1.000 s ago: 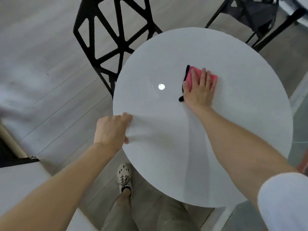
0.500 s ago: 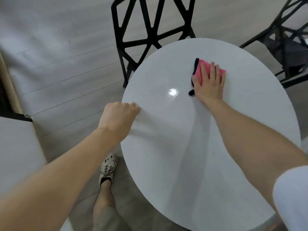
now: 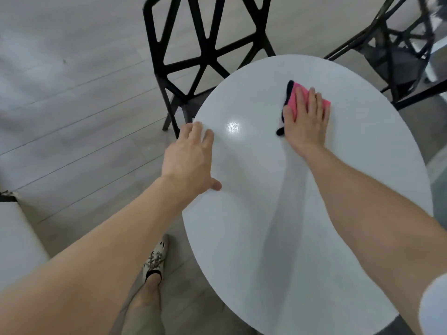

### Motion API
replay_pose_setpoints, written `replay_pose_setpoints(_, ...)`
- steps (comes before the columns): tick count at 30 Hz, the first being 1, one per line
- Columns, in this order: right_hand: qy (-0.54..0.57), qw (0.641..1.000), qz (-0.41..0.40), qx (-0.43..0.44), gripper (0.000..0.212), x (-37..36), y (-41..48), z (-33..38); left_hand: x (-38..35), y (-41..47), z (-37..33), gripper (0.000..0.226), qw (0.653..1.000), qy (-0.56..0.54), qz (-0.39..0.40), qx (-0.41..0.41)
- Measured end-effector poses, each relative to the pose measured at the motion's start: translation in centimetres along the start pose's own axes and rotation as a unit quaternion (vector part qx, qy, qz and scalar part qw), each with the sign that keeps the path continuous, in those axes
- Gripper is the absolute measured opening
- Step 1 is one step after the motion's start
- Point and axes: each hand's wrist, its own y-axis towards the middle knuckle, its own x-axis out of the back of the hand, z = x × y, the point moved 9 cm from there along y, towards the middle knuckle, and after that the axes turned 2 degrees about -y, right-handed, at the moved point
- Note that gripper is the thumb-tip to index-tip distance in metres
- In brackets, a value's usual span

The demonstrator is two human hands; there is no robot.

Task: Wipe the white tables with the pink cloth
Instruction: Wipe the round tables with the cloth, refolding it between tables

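Note:
A round white table (image 3: 302,213) fills the right half of the head view. On its far part lies the pink cloth (image 3: 295,99), which has a black edge. My right hand (image 3: 306,122) lies flat on the cloth with its fingers spread and presses it to the tabletop. At the table's left rim, my left hand (image 3: 189,158) rests palm down with its fingers apart and nothing in it.
A black lattice chair (image 3: 200,54) stands just beyond the table's left side. A second black chair (image 3: 396,49) stands at the far right. Part of another white surface (image 3: 17,238) shows at the left edge. My shoe (image 3: 154,259) is on the grey plank floor.
My left hand has let go of the table's rim and now lies flat with open fingers. The right hand stays pressed on the cloth. My head has turned, shifting the table rightward in view.

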Motion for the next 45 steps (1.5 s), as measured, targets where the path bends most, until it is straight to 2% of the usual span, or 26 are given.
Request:
replay_pose_setpoints(2, -0.002, 1.000, 0.006, -0.024, 0.076, -0.2, 0.2, 5.0, -0.4, -0.1, 0.0, 0.130, 1.000, -0.005, 0.002, 0.000)
replay_pose_setpoints(3, -0.003, 0.999, 0.002, 0.037, 0.074, 0.0, -1.1, 8.3, -0.5, -0.3, 0.0, 0.131, 1.000, -0.002, 0.007, -0.001)
replay_pose_setpoints(5, -0.014, 0.971, -0.003, 0.239, 0.068, 0.4, -7.2, 13.6, -0.6, -0.5, -0.1, 0.132, 1.000, 0.007, 0.007, -0.007)
replay_pose_setpoints(6, -0.015, 0.946, 0.014, 0.323, 0.066, 0.3, -10.7, 13.9, -0.6, -0.5, -0.2, 0.132, 1.000, 0.012, 0.003, -0.014)
replay_pose_setpoints(8, -0.017, 0.919, 0.053, 0.391, 0.065, 0.0, -14.3, 10.5, -0.9, -0.4, -0.4, 0.132, 0.999, 0.023, 0.004, -0.025)
replay_pose_setpoints(10, -0.030, 0.948, 0.057, 0.313, 0.067, 0.1, -11.5, 4.3, -1.1, -0.4, -0.7, 0.133, 0.999, 0.032, 0.015, -0.028)
replay_pose_setpoints(12, -0.030, 0.992, 0.046, 0.110, 0.074, 0.1, -5.8, -1.4, -1.1, -0.3, -0.8, 0.133, 0.999, 0.044, 0.017, -0.024)
replay_pose_setpoints(14, 0.002, 0.995, 0.042, -0.087, 0.079, -0.4, -1.8, -2.7, -1.3, -0.1, -1.0, 0.133, 0.998, 0.047, 0.018, -0.027)
replay_pose_setpoints(15, 0.003, 0.991, 0.033, -0.129, 0.078, -0.6, -0.8, -1.0, -1.5, 0.0, -1.0, 0.133, 0.998, 0.048, 0.022, -0.028)
replay_pose_setpoints(16, 0.001, 0.992, 0.031, -0.120, 0.076, -0.8, -0.7, 1.8, -1.7, 0.0, -1.0, 0.134, 0.998, 0.051, 0.027, -0.027)
replay_pose_setpoints(17, -0.001, 0.998, 0.023, -0.061, 0.074, -0.7, -1.5, 5.4, -1.7, 0.0, -0.9, 0.135, 0.998, 0.057, 0.030, -0.026)
replay_pose_setpoints(19, -0.014, 0.989, 0.008, 0.148, 0.069, 0.1, -6.2, 11.6, -1.6, 0.1, -1.0, 0.135, 0.996, 0.073, 0.033, -0.030)
replay_pose_setpoints(21, -0.018, 0.949, 0.034, 0.313, 0.065, 0.2, -12.9, 12.1, -1.5, 0.0, -1.3, 0.136, 0.996, 0.081, 0.035, -0.033)
replay_pose_setpoints(23, -0.020, 0.933, 0.056, 0.354, 0.064, 0.2, -15.3, 7.9, -1.3, -0.1, -1.3, 0.135, 0.996, 0.080, 0.040, -0.026)
replay_pose_setpoints(25, -0.035, 0.963, 0.055, 0.261, 0.068, 0.2, -11.2, 1.6, -1.4, 0.0, -1.3, 0.133, 0.996, 0.076, 0.049, -0.025)
replay_pose_setpoints(27, -0.034, 0.995, 0.048, 0.087, 0.077, 0.0, -3.5, -2.3, -1.3, 0.2, -1.1, 0.131, 0.996, 0.072, 0.044, -0.026)
replay_pose_setpoints(29, 0.002, 0.998, 0.040, -0.048, 0.079, -0.3, 3.2, -1.2, -1.3, 0.1, -0.9, 0.131, 0.997, 0.062, 0.043, -0.026)
replay_pose_setpoints(30, 0.011, 0.997, 0.033, -0.067, 0.078, -0.5, 5.5, 1.3, -1.3, 0.1, -0.8, 0.131, 0.997, 0.061, 0.043, -0.023)
replay_pose_setpoints(32, 0.007, 0.999, 0.025, 0.019, 0.075, -0.8, 6.3, 8.9, -1.3, -0.1, -0.9, 0.131, 0.996, 0.061, 0.055, -0.017)
replay_pose_setpoints(34, -0.018, 0.974, 0.025, 0.225, 0.072, -0.6, 1.3, 16.0, -1.1, -0.4, -1.1, 0.133, 0.995, 0.065, 0.069, -0.005)
replay_pose_setpoints(36, -0.032, 0.918, 0.038, 0.394, 0.067, -0.4, -5.1, 16.1, -0.6, -0.4, -1.4, 0.133, 0.994, 0.074, 0.076, 0.004)
replay_pose_setpoints(38, -0.035, 0.884, 0.051, 0.463, 0.065, -0.1, -6.3, 10.6, -0.5, -0.2, -1.7, 0.134, 0.994, 0.076, 0.081, 0.010)
replay_pose_setpoints(40, -0.053, 0.919, 0.063, 0.386, 0.067, -0.2, -1.0, 3.0, -0.5, 0.0, -2.0, 0.134, 0.994, 0.073, 0.085, 0.016)
replay_pose_setpoints(42, -0.034, 0.980, 0.050, 0.188, 0.071, 0.2, 6.1, -2.8, -0.4, 0.0, -1.9, 0.134, 0.994, 0.066, 0.083, 0.025)
replay_pose_setpoints(44, 0.004, 0.999, 0.027, 0.033, 0.075, 0.4, 9.9, -1.7, -0.1, -0.1, -1.7, 0.133, 0.994, 0.059, 0.084, 0.036)
replay_pose_setpoints(45, 0.017, 0.999, 0.024, 0.023, 0.077, 0.5, 10.1, 1.8, 0.1, -0.1, -1.8, 0.133, 0.993, 0.064, 0.089, 0.037)
